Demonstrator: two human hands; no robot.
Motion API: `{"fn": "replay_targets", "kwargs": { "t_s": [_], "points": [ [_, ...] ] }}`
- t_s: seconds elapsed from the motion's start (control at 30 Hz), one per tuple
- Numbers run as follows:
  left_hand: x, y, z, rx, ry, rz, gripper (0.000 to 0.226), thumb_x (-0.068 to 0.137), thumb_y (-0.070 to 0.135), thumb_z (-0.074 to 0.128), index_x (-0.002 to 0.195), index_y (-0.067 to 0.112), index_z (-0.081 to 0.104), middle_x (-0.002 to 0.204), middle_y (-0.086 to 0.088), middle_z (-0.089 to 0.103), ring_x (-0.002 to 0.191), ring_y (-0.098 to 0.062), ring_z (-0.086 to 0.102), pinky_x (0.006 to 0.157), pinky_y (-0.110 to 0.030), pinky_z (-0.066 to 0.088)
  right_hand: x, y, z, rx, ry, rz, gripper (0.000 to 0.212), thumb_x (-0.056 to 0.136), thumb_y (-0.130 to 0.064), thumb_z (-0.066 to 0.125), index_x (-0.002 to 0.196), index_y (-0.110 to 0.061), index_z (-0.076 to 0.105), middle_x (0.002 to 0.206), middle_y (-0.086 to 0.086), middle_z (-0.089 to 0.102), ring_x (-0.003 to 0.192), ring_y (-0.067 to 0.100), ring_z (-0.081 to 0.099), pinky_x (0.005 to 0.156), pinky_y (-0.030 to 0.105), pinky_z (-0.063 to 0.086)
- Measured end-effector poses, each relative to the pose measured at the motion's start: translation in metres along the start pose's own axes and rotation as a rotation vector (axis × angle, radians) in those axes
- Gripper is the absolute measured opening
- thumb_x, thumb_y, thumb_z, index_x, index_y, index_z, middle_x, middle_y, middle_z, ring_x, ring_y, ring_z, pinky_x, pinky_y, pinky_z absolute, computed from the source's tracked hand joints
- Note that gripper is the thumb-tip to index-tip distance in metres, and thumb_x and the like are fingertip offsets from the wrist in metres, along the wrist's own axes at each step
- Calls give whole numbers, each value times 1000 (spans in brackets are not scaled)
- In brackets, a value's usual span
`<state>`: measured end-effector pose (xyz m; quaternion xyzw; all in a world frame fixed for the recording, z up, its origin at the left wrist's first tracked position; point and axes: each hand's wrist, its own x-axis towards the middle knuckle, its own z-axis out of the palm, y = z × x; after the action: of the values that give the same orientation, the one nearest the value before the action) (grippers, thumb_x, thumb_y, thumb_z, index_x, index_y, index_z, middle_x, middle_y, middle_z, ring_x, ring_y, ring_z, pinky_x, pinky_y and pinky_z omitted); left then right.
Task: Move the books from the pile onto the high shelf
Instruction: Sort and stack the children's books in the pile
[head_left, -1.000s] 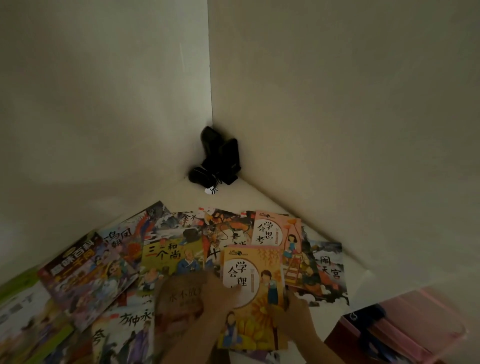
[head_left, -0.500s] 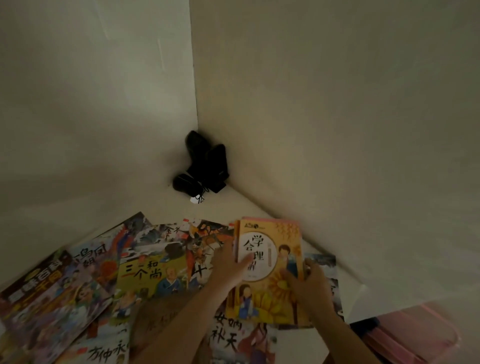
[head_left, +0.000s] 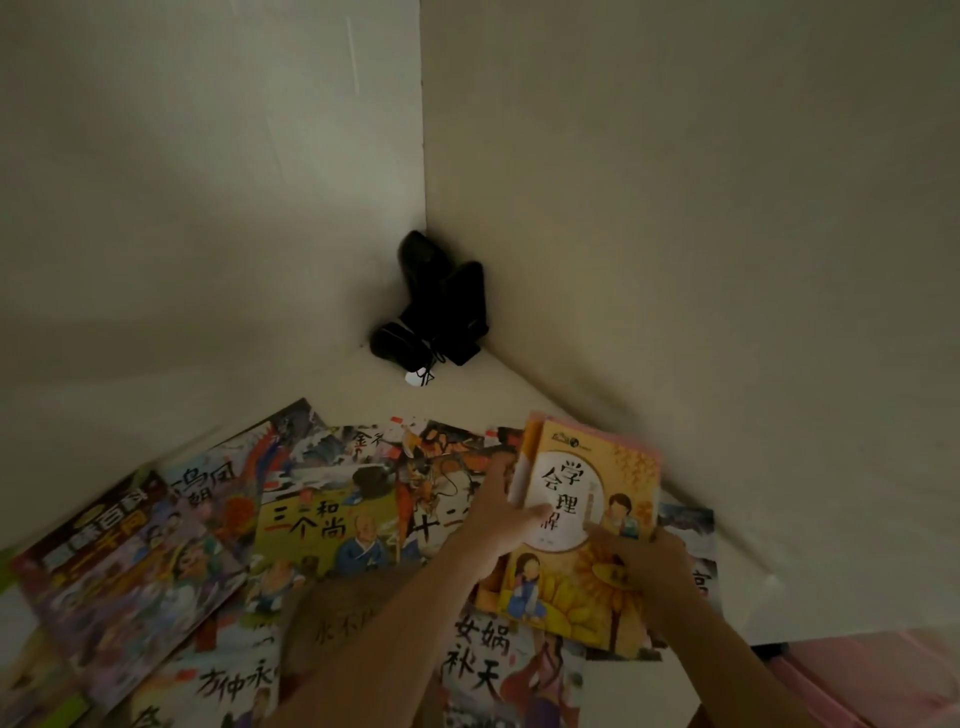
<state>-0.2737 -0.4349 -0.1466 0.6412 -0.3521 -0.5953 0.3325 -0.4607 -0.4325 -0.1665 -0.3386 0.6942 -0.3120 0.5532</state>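
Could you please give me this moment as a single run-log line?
step: placing book | left hand: grips orange book at left edge | right hand: holds its right side | shelf: other books spread flat

1. Our left hand (head_left: 501, 514) and right hand (head_left: 657, 564) grip the orange book (head_left: 582, 530) by its two side edges; just beyond its far edge the right wall (head_left: 727, 260) closes the way.
2. Ahead of the grip and to its left, bare shelf (head_left: 363, 400) gives room, ending at the black objects (head_left: 436, 306) in the corner.
3. Left of the grip, spread picture books (head_left: 322, 519) cover the surface, flat and low.
4. Right of the grip, a narrow bare strip runs along the wall.
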Motion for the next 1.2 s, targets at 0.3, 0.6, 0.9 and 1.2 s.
{"fn": "replay_targets", "kwargs": {
  "t_s": [0.3,0.6,0.9,1.2],
  "points": [
    [-53,45,-95,248,-85,462,67,89,22,66,138,36,22,131,11,45,111,9,51,78,-9,47,-45,-55,60,-94,-96,-643,76,73,-25,81,136,-21,36,116,-6,60,102,6,62,79,23,56],
    [-42,-22,-103,137,-25,344,85,89,31,65,127,61,-5,145,18,32,125,-16,49,72,-7,50,-32,10,91,-315,-146,-569,30,86,-9,65,109,-5,47,93,-4,59,83,-5,61,75,35,55],
    [-35,-19,-107,57,-10,375,65,89,26,66,139,37,27,133,13,48,117,-18,55,73,-16,54,-43,-9,96,-257,-121,-585,57,82,-42,70,117,-2,50,99,2,64,87,1,63,74,34,55],
    [-97,4,-148,-18,271,156,62,75,43,77,122,20,45,109,2,63,87,-11,64,71,-28,59,-102,-60,121,-269,-319,-479,52,80,-48,69,118,-18,49,105,3,63,94,20,65,81,45,57]
  ]
}}
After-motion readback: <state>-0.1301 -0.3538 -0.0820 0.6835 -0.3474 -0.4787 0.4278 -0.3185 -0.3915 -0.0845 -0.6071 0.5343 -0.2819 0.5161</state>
